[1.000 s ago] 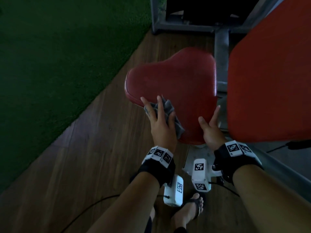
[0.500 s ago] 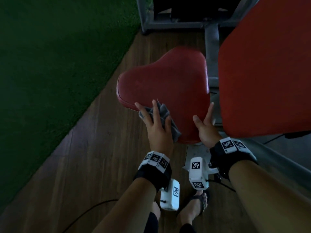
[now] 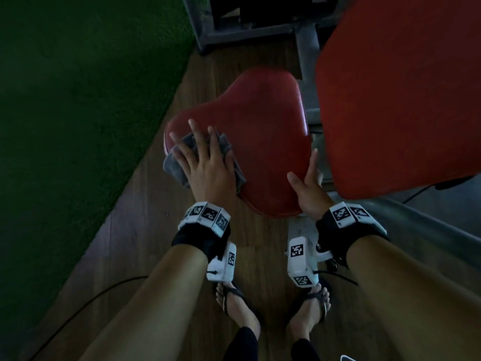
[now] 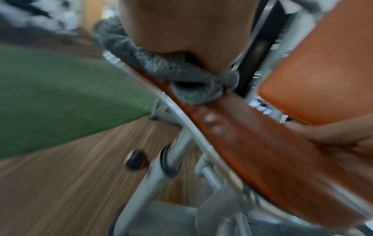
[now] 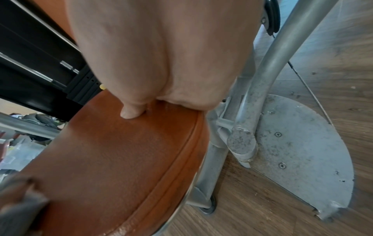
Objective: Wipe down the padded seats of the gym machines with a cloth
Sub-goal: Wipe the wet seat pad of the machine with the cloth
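Note:
A red padded seat [image 3: 255,121] on a grey metal post fills the middle of the head view. My left hand [image 3: 205,165] lies flat with fingers spread on a grey cloth [image 3: 174,165], pressing it onto the seat's front left corner. In the left wrist view the cloth [image 4: 161,68] is bunched under the hand [image 4: 191,28] on the seat's rim [image 4: 252,151]. My right hand [image 3: 305,186] rests on the seat's front right edge, thumb on top and one straight finger along the side. In the right wrist view the thumb [image 5: 131,111] presses the seat top [image 5: 121,167]; its other fingers are hidden.
A large red back pad [image 3: 398,100] stands close on the right. Behind is the grey machine frame [image 3: 307,40]. The metal base plate [image 5: 302,151] is screwed to the wooden floor. Green turf [image 3: 78,113] lies left. A black cable [image 3: 78,308] and my sandalled feet [image 3: 234,303] are below.
My left hand has slid the cloth leftward from the seat's front edge to its front left corner. The right hand has kept its place on the right edge.

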